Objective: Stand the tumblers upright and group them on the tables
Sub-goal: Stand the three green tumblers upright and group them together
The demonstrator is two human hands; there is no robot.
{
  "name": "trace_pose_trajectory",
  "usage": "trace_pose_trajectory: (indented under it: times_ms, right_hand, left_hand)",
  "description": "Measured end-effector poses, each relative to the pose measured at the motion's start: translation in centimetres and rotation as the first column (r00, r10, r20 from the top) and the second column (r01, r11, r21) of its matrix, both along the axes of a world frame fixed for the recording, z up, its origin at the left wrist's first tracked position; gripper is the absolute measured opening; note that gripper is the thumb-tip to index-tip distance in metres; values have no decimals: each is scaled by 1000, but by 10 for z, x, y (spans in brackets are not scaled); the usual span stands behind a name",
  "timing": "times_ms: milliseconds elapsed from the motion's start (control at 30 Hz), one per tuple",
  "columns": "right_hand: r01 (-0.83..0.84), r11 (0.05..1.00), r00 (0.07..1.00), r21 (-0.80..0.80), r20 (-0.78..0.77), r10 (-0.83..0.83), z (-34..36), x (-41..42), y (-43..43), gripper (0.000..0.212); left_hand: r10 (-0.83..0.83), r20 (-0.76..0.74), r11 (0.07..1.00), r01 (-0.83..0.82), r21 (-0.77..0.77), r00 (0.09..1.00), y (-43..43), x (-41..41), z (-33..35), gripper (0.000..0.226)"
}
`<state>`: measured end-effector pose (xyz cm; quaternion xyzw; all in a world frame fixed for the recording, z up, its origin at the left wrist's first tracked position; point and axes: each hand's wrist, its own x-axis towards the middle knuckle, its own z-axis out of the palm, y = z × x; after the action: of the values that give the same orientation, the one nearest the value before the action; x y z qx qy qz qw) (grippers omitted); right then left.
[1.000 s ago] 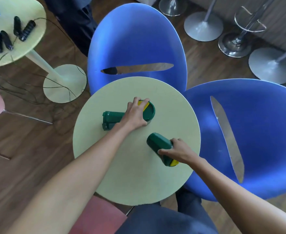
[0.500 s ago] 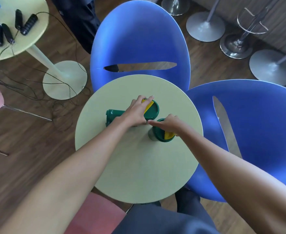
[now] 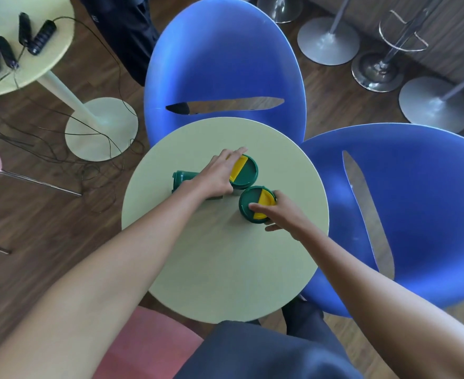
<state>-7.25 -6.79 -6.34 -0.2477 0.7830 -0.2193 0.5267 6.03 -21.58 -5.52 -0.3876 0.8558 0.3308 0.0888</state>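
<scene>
Three dark green tumblers with green-and-yellow lids are on the round pale green table (image 3: 225, 269). Two stand upright side by side near the middle: the far tumbler (image 3: 246, 172) and the near tumbler (image 3: 250, 199). A third tumbler (image 3: 184, 179) lies on its side to their left, partly hidden under my wrist. My left hand (image 3: 217, 176) grips the far tumbler at its lid from the left. My right hand (image 3: 283, 214) wraps around the near tumbler, with the thumb on its lid.
Two blue shell chairs (image 3: 225, 64) (image 3: 417, 214) crowd the table's far and right sides. A second pale table (image 3: 47, 50) at upper left carries black handles and cables. Wires trail over the wooden floor. Metal stool bases (image 3: 328, 41) stand at upper right. A pink seat (image 3: 148, 346) sits below me.
My right hand lifted the tumbler that lay near the table's front right, stood it upright and moved it beside the far tumbler. My left hand stayed on the far tumbler.
</scene>
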Motion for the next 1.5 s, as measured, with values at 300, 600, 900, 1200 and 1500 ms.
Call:
trace_pose_trajectory:
  times_ms: [300,600,900,1200,1500]
  right_hand:
    - [141,989,990,-31,-15,-142,-5,3,3,58]
    - [108,994,994,10,8,-108,-4,0,-1,57]
    - [48,998,999,31,-18,-48,-9,-5,-4,83]
    - [-94,934,940,-345,-340,-31,8,-1,-47,36]
    - [-192,945,941,-264,-322,102,-3,-6,-67,37]
  left_hand:
    - [22,-38,1000,-21,13,999,0,0,-3,94]
    - [29,-10,999,-29,16,1000,3,2,-5,102]
    - [658,-230,709,-693,-132,717,0,58,-19,59]
    - [963,92,183,-866,465,253,1,92,-66,91]
    - [994,84,3,-789,615,69,-8,92,-74,60]
